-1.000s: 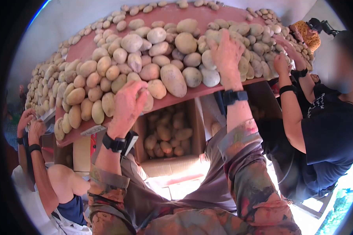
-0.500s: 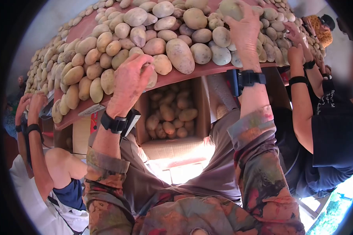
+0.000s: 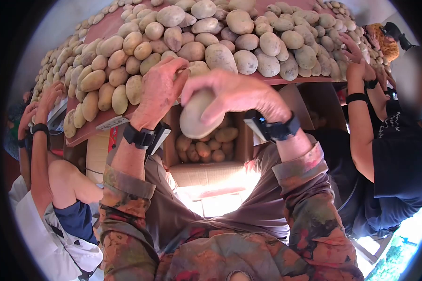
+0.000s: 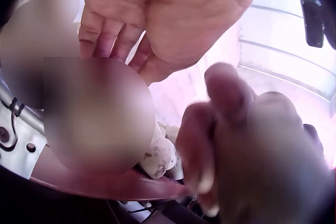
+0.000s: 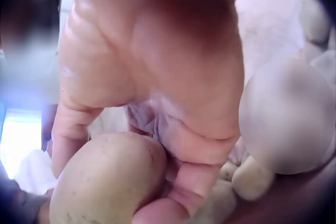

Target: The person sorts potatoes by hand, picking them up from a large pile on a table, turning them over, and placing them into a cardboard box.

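Note:
My right hand (image 3: 234,93) grips a large pale potato (image 3: 197,117), thumb on the near side and fingers over its top, above an open cardboard box (image 3: 206,169). In the right wrist view the same potato (image 5: 107,176) fills the curled fingers. Beside it, my left hand (image 3: 162,89) stays at the table's front edge with fingers bent down over the potatoes there. A blurred patch hides what lies under its fingertips in the left wrist view, so I cannot tell if it holds one. Several smaller potatoes (image 3: 202,150) lie inside the box.
A long heap of potatoes (image 3: 269,63) covers much of the reddish table (image 3: 98,32). To the right, a person in a dark shirt (image 3: 398,154) reaches into the heap; another person's arm (image 3: 41,140) works at the left. A second box (image 3: 314,96) stands under the edge.
My right hand has taken a potato from the right part of the heap and brought it left and toward me, over the box. The left hand has stayed near the table edge.

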The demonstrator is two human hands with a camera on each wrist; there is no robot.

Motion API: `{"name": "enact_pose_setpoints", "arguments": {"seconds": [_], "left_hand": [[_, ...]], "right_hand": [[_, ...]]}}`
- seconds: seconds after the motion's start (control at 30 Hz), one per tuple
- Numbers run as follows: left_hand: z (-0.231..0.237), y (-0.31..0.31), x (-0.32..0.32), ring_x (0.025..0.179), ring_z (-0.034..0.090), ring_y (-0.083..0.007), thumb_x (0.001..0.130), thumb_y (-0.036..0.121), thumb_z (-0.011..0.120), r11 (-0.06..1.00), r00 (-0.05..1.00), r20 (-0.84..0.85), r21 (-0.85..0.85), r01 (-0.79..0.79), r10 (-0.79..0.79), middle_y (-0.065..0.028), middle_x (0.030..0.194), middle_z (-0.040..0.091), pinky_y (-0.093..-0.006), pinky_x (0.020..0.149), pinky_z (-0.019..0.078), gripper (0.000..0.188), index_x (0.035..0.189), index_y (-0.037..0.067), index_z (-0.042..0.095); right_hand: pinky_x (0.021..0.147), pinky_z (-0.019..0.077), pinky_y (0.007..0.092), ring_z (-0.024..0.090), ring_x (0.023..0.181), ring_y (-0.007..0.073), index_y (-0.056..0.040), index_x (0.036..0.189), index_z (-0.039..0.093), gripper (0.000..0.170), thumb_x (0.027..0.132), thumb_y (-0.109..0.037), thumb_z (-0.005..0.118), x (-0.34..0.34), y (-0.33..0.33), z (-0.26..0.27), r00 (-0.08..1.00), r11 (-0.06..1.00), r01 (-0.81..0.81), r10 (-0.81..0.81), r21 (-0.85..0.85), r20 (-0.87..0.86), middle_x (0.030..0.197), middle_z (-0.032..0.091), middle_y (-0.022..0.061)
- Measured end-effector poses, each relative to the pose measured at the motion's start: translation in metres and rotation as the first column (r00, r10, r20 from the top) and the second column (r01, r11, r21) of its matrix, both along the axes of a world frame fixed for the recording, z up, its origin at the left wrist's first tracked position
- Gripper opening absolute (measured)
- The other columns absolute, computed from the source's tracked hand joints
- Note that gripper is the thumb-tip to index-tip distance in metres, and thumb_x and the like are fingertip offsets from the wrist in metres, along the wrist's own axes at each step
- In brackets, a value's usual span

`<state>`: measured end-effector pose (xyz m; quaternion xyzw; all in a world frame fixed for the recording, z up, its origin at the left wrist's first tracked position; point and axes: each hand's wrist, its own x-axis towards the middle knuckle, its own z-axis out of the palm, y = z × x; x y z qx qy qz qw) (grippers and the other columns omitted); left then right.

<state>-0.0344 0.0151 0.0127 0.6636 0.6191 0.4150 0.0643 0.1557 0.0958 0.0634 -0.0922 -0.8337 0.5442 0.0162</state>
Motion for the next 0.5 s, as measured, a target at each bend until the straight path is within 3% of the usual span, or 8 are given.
{"name": "enact_pose_setpoints", "arguments": {"seconds": [0.03,0.1,0.27,0.3,0.37,0.4,0.5], "left_hand": [[0.002,-0.001,0.0,0.079,0.066,-0.0333,0.09,0.013,0.065,1.0,1.0,0.0,0.006,0.002,-0.002,-0.0141,0.091,0.066,-0.0418,0.071,0.0503,0.013,0.1,0.004,0.066],[0.009,-0.003,0.002,0.078,0.064,-0.035,0.09,0.013,0.064,1.0,0.998,-0.068,-0.009,-0.02,0.019,-0.0147,0.09,0.065,-0.0427,0.07,0.0495,0.013,0.1,0.004,0.066],[0.012,-0.005,0.004,0.081,0.063,-0.0345,0.09,0.011,0.064,0.999,1.0,-0.026,-0.035,-0.019,0.018,-0.0151,0.093,0.064,-0.0412,0.071,0.0488,0.014,0.101,0.003,0.066],[0.013,-0.006,0.005,0.081,0.063,-0.0345,0.09,0.011,0.064,1.0,1.0,-0.023,-0.02,-0.006,0.006,-0.0151,0.093,0.064,-0.0412,0.071,0.0488,0.014,0.101,0.003,0.066],[0.016,-0.007,0.006,0.08,0.063,-0.0341,0.089,0.01,0.064,0.999,1.0,-0.009,-0.043,-0.003,0.003,-0.0148,0.092,0.064,-0.0411,0.071,0.0488,0.015,0.102,0.003,0.065],[0.016,-0.007,0.007,0.079,0.063,-0.0333,0.089,0.009,0.064,0.999,1.0,-0.026,-0.034,-0.01,0.009,-0.0143,0.092,0.064,-0.0408,0.071,0.0488,0.015,0.102,0.002,0.065],[0.019,-0.008,0.009,0.079,0.063,-0.033,0.089,0.008,0.064,0.998,1.0,-0.026,-0.063,-0.018,0.017,-0.0142,0.091,0.064,-0.0404,0.071,0.0489,0.015,0.102,0.002,0.065]], "right_hand": [[0.086,0.0496,0.0306,0.063,0.095,0.0194,-0.0035,0.108,0.067,0.047,0.064,-0.015,0.075,-0.004,-0.004,-0.01,0.995,0.998,-0.062,0.06,0.022,0.081,0.102,0.067,0.0073],[0.077,0.0521,0.0356,0.066,0.084,0.0282,-0.004,0.108,0.067,0.049,0.061,-0.017,0.072,-0.008,-0.009,-0.03,0.982,0.962,-0.179,0.16,0.207,0.104,0.09,0.069,0.0133],[0.076,0.0542,0.0413,0.069,0.087,0.0312,-0.0092,0.107,0.072,0.044,0.063,-0.016,0.069,-0.014,-0.022,-0.042,0.89,0.9,-0.349,0.23,0.263,0.394,0.093,0.072,0.0128],[0.076,0.0542,0.0413,0.069,0.087,0.0312,-0.0092,0.107,0.072,0.044,0.063,-0.016,0.069,-0.012,-0.026,-0.046,0.892,0.9,-0.338,0.212,0.275,0.4,0.093,0.072,0.0128],[0.076,0.0547,0.0423,0.07,0.088,0.0293,-0.0091,0.1,0.075,0.034,0.068,-0.015,0.066,-0.009,-0.033,-0.055,0.887,0.894,-0.18,-0.032,0.41,0.46,0.093,0.072,0.0131],[0.07,0.0547,0.0395,0.07,0.079,0.026,-0.0077,0.09,0.075,0.022,0.072,-0.013,0.064,-0.009,-0.037,-0.042,0.862,0.866,-0.183,-0.087,0.466,0.499,0.085,0.072,0.0114],[0.063,0.0536,0.0353,0.067,0.067,0.0234,-0.005,0.084,0.073,0.016,0.074,-0.013,0.064,-0.017,-0.025,-0.028,0.806,0.914,-0.231,-0.013,0.334,0.592,0.074,0.069,0.0086]]}}
